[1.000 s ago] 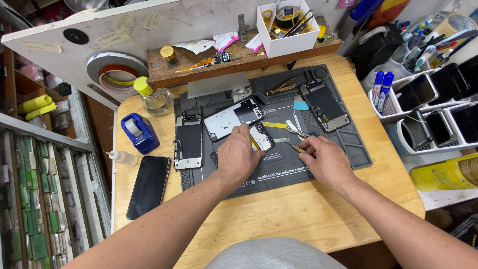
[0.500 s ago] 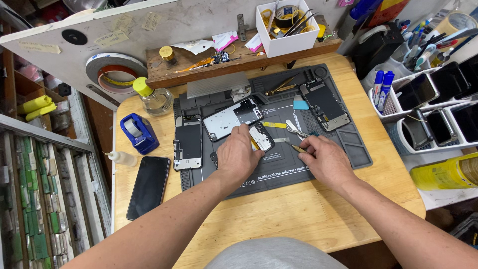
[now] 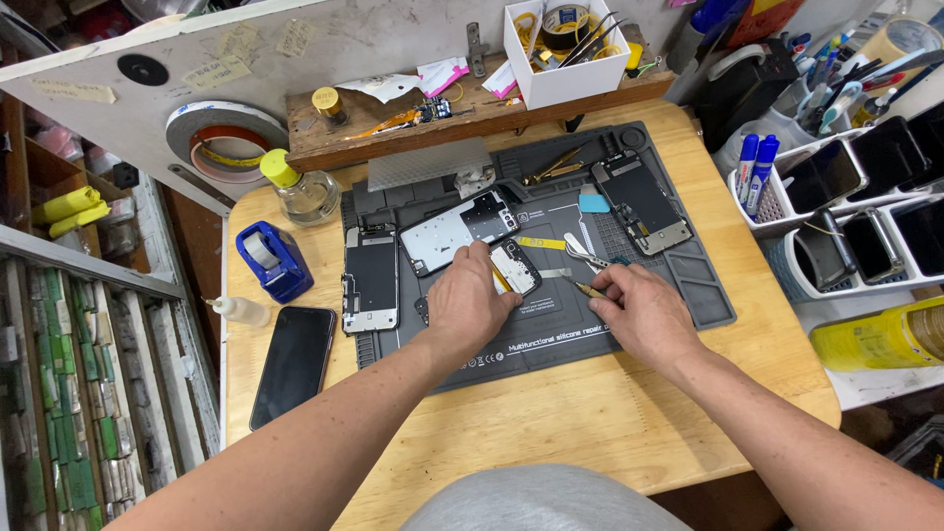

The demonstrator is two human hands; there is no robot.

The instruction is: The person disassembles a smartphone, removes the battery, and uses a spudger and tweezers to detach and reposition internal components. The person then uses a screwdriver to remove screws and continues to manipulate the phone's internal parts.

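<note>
Phone repair workshop: repair mat (image 3: 629,339), phone parts (image 3: 372,280), tweezers (image 3: 582,252).

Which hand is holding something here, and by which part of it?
The right hand pinches a small yellow-handled tool near its rear end. The left hand presses on a small phone part at its left edge.
</note>
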